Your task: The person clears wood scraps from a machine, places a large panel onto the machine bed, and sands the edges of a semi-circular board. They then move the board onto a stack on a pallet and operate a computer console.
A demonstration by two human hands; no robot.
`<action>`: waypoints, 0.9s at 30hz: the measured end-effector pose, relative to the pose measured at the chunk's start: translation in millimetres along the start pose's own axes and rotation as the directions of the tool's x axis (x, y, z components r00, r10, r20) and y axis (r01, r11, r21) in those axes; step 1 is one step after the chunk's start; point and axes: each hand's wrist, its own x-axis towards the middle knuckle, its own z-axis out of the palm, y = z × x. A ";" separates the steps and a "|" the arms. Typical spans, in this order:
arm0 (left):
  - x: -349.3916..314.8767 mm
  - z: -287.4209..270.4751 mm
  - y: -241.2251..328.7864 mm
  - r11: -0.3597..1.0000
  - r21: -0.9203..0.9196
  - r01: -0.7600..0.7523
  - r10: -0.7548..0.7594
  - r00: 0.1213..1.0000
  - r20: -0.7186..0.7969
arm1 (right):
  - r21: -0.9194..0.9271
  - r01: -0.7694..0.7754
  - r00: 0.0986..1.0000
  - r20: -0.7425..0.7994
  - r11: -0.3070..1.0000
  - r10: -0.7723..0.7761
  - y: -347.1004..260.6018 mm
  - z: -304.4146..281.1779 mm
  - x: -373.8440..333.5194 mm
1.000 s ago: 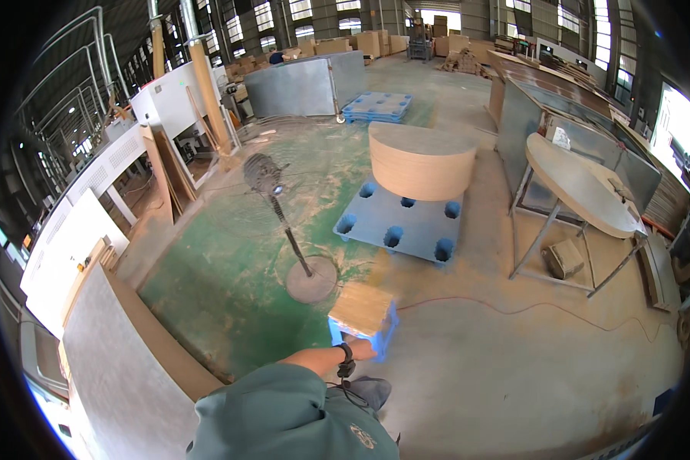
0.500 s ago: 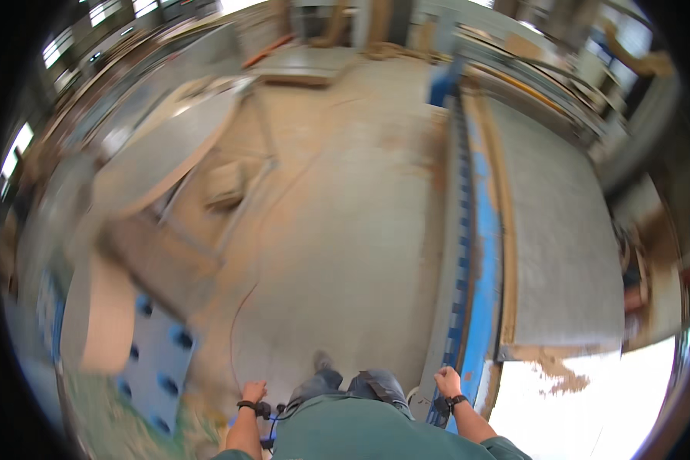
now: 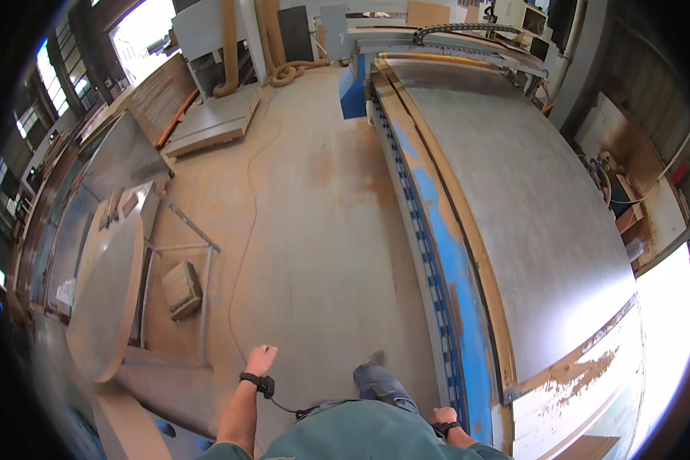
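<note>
My left hand (image 3: 261, 358) is forward of my body above the concrete floor, its fingers curled in with nothing seen in them. A black band with a small device (image 3: 262, 384) sits on that wrist, and a dark cable runs from it toward my waist. My right hand (image 3: 443, 415) hangs lower, closed in a loose fist with nothing visible in it. It is beside the blue-edged side rail (image 3: 456, 295) of a large flat machine bed (image 3: 506, 184); I cannot make out any contact. Another black band (image 3: 446, 428) circles the right wrist. One leg (image 3: 383, 383) is stepping forward.
A long floor aisle (image 3: 322, 230) with a thin cable (image 3: 247, 230) runs ahead. To the left stand a rounded board (image 3: 111, 307) on a metal frame and a dusty block (image 3: 182, 290). A gantry (image 3: 452, 42) crosses the machine; a low platform (image 3: 215, 123) lies ahead.
My view has turned left and moved forward along the aisle. The left hand has swung forward and up; the right hand has dropped back lower. Both stay closed.
</note>
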 end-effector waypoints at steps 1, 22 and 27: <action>14.7 1.2 20.8 1.000 0.003 -0.011 0.011 1.000 -0.001 | -0.087 0.008 0.999 0.047 0.996 -0.004 1.0 -23.6 22.4; 548.3 -120.1 205.5 0.865 0.402 -0.301 0.229 0.949 0.218 | 0.598 -0.001 0.574 -0.656 0.802 0.490 -51.2 -587.4 439.0; 685.6 -150.6 444.2 0.819 0.266 -0.509 0.506 0.858 0.086 | 0.516 -0.042 0.435 -0.762 0.856 0.480 -22.8 -671.4 499.8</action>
